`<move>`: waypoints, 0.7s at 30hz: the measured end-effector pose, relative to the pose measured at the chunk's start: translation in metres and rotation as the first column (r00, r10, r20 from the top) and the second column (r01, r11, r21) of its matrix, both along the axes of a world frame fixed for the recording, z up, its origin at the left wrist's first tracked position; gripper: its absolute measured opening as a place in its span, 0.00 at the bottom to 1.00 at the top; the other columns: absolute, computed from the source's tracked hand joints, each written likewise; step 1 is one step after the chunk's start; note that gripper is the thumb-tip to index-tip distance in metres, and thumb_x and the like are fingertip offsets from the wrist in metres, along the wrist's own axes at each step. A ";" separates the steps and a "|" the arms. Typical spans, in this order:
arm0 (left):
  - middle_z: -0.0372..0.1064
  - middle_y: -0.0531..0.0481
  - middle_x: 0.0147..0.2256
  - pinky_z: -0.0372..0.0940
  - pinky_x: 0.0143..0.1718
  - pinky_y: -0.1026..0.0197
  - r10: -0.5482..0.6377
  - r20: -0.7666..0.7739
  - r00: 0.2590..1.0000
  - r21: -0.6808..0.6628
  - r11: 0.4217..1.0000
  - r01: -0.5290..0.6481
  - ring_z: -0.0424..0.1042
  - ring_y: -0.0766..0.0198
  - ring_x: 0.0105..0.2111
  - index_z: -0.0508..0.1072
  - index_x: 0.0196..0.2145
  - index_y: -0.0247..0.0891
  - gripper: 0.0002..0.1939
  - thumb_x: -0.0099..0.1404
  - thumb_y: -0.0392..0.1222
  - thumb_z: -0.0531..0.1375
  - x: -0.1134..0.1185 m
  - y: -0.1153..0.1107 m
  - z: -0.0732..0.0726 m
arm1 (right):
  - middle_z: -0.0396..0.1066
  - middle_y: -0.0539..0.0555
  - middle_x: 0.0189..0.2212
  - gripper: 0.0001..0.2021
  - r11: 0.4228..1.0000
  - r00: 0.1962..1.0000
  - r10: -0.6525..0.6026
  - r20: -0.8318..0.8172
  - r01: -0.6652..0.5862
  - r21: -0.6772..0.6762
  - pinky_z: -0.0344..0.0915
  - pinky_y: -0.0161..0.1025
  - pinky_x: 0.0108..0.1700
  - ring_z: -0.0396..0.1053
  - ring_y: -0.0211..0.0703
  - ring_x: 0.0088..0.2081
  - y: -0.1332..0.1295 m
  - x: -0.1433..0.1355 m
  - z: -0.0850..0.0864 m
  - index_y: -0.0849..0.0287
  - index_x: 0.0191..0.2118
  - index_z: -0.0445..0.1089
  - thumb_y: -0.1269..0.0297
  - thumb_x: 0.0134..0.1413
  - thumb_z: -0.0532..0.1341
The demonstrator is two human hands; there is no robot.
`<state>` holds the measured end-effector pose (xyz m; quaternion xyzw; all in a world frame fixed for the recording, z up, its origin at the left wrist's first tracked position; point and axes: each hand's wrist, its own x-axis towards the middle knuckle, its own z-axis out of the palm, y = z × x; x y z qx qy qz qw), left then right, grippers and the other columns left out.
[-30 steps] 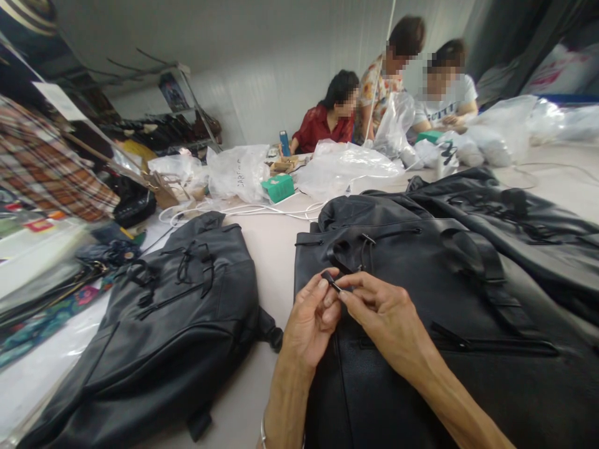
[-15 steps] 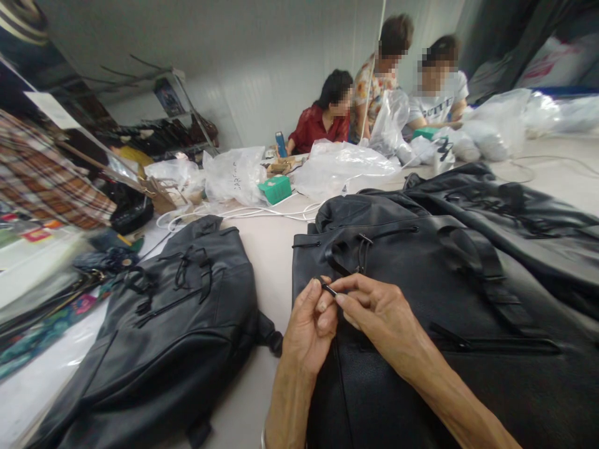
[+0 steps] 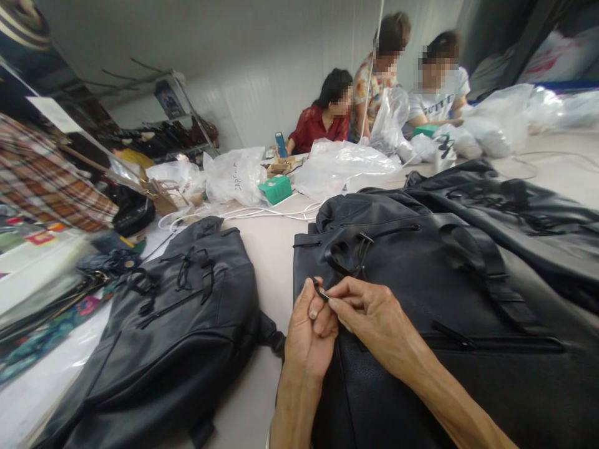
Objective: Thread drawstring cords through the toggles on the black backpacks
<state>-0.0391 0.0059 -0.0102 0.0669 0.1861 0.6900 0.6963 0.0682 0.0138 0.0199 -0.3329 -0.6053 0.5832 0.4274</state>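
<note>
Between my two hands is a small narrow black strip point(image 3: 320, 290), bent, with a shiny edge; its exact kind is too small to tell. The thumb and fingers of my left hand point(image 3: 309, 330) pinch its upper end, with the other fingers curled in. My right hand point(image 3: 372, 310) grips the lower end between thumb and forefinger. Both hands are above a black leather backpack point(image 3: 402, 265) lying flat, with a drawstring, a buckle loop and a front zip. To the left lies a second black backpack point(image 3: 196, 337), with cords and a strap on top.
Another black backpack point(image 3: 528, 212) lies at the right. White cables point(image 3: 262, 214), a green box point(image 3: 275, 189) and clear plastic bags point(image 3: 341, 168) stretch across the far table. Beyond them are several people, one in a red top point(image 3: 321, 128). A plaid garment point(image 3: 47, 178) shows at far left.
The black strip has tilted and now looks bent between my fingertips. My right hand has shifted slightly left and down; the backpacks stay where they were.
</note>
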 end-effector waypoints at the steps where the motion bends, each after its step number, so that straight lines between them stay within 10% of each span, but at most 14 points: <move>1: 0.49 0.61 0.14 0.44 0.11 0.74 0.006 0.023 1.000 -0.020 1.000 -0.006 0.49 0.79 0.09 0.73 0.32 0.29 0.10 0.67 0.39 0.57 0.000 0.000 0.001 | 0.74 0.52 0.23 0.06 1.000 1.000 -0.005 0.010 0.005 0.004 0.70 0.36 0.32 0.73 0.42 0.26 0.000 0.000 0.000 0.61 0.34 0.69 0.64 0.55 0.57; 12: 0.46 0.62 0.15 0.42 0.10 0.73 -0.006 0.112 0.994 -0.073 0.997 0.014 0.47 0.80 0.10 0.70 0.32 0.29 0.19 0.73 0.40 0.46 -0.002 -0.001 0.007 | 0.61 0.45 0.16 0.08 0.958 0.955 -0.251 0.157 0.221 0.184 0.54 0.30 0.21 0.56 0.32 0.18 0.004 0.007 -0.002 0.62 0.36 0.67 0.63 0.57 0.55; 21: 0.67 0.50 0.36 0.63 0.26 0.76 0.061 -0.354 0.933 0.189 0.982 0.008 0.63 0.78 0.25 0.73 0.41 0.32 0.11 0.63 0.42 0.62 0.006 -0.012 0.006 | 0.61 0.44 0.20 0.10 0.950 0.962 -0.274 -0.024 0.274 0.149 0.53 0.29 0.22 0.57 0.31 0.20 0.002 0.023 0.000 0.59 0.39 0.64 0.57 0.61 0.55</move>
